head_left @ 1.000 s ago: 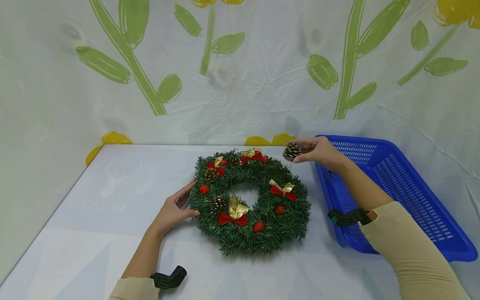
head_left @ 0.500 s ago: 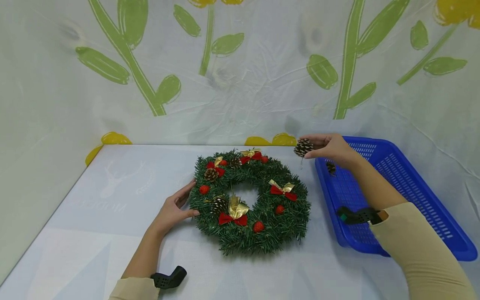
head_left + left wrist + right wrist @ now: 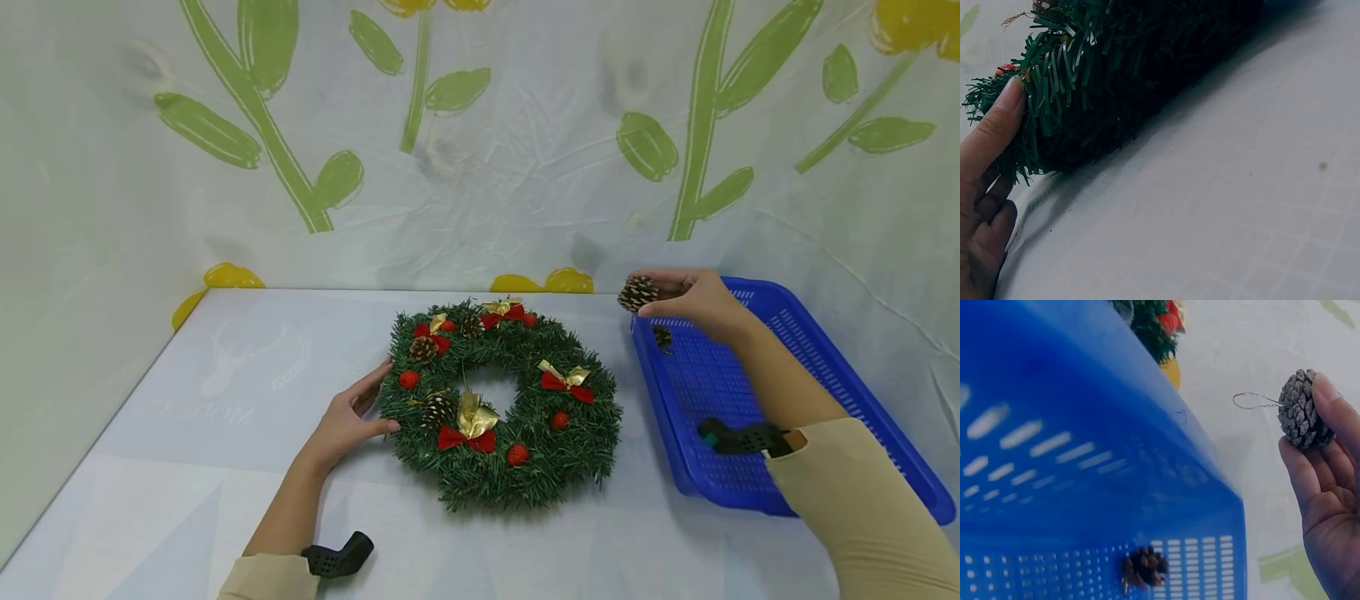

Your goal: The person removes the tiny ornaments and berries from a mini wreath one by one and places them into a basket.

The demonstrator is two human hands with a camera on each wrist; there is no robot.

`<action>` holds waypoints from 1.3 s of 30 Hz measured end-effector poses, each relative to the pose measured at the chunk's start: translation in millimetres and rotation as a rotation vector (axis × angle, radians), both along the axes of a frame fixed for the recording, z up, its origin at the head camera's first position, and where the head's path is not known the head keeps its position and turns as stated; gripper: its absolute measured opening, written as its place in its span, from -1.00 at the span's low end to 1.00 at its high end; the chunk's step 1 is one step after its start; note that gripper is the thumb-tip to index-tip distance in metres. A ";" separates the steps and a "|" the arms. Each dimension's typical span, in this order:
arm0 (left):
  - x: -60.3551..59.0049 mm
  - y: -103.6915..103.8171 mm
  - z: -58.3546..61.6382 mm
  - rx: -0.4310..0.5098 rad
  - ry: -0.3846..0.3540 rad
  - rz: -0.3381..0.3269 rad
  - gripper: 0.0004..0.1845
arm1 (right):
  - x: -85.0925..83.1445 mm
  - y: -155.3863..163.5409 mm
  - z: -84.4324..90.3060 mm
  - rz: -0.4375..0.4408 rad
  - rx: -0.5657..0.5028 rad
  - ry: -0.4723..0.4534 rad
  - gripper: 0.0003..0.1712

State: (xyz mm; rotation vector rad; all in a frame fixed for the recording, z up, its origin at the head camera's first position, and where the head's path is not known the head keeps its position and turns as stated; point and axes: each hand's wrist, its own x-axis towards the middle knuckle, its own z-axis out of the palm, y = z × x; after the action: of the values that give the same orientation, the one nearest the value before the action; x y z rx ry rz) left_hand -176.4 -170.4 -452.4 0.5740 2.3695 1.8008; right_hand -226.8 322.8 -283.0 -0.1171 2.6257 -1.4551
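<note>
A green wreath [image 3: 585, 442] with red and gold bows, red berries and several pine cones lies flat on the white table. At its left side my left hand [image 3: 345, 423] holds the edge; the left wrist view shows the thumb [image 3: 1005, 103] against the greenery and the other fingers bent below. My right hand [image 3: 701, 304] pinches a white-tipped pine cone [image 3: 637, 294] between thumb and fingers, raised over the far left corner of the blue basket. A thin wire loop [image 3: 1254, 401] sticks out from the cone's base.
The blue plastic basket [image 3: 663, 433] stands right of the wreath. Inside, near its far left corner, is another pine cone [image 3: 662, 337], darker in the right wrist view. Behind the table rises a white curtain [image 3: 510, 200] printed with plants.
My right hand has carried the pine cone rightward, away from the wreath's far side to the basket's corner. The cone inside the basket has come into view. My left hand stays put.
</note>
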 end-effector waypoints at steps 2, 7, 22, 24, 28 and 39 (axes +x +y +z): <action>0.2 0.4 1.7 0.001 -0.003 0.000 -0.07 | 1.5 6.2 1.9 -0.019 0.023 0.004 -0.29; 0.3 0.7 3.3 0.002 -0.008 0.001 -0.07 | 4.1 19.4 4.1 -0.027 0.069 0.024 -0.27; -0.1 0.3 1.5 -0.008 0.002 0.009 -0.07 | 12.9 42.9 -3.3 -0.081 0.125 0.071 -0.26; -0.1 -0.2 1.0 -0.005 0.002 0.008 -0.07 | 13.1 45.8 -5.3 -0.093 0.117 0.083 -0.27; -0.3 -0.6 -0.8 -0.006 0.002 0.006 -0.07 | 13.5 52.5 -9.3 -0.123 0.123 0.090 -0.28; 0.0 0.2 -0.5 0.005 0.011 -0.001 -0.06 | 14.5 68.2 -17.8 -0.183 0.119 0.064 -0.23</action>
State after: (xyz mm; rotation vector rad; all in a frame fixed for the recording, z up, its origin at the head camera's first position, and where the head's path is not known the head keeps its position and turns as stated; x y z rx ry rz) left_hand -176.4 -170.2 -452.9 0.5870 2.3723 1.8080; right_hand -212.3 390.9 -300.8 0.0932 2.8329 -1.3623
